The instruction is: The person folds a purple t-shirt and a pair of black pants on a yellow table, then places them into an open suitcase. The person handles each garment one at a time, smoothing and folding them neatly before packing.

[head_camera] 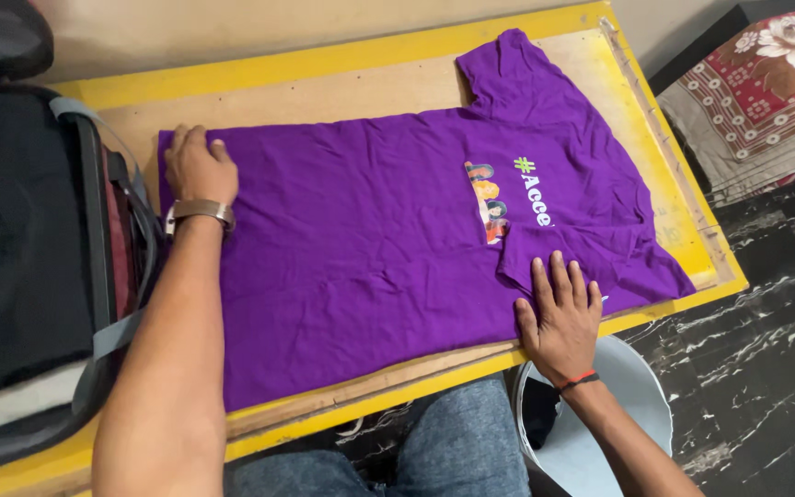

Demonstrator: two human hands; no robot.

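A purple T-shirt (370, 239) with a small printed picture on its chest lies spread flat on a wooden table with a yellow rim (324, 64). One sleeve is folded in over the chest near the front edge. My left hand (197, 166), with a watch on the wrist, rests on the shirt's hem at the far left, fingers curled over the cloth. My right hand (558, 308) lies flat with fingers spread on the folded sleeve, at the near right. A red band is on that wrist.
An open black bag (20, 258) with grey straps sits on the table's left end. A pale bucket (637, 396) stands on the dark marble floor below my right hand. A red floral cloth (766, 83) lies at the upper right.
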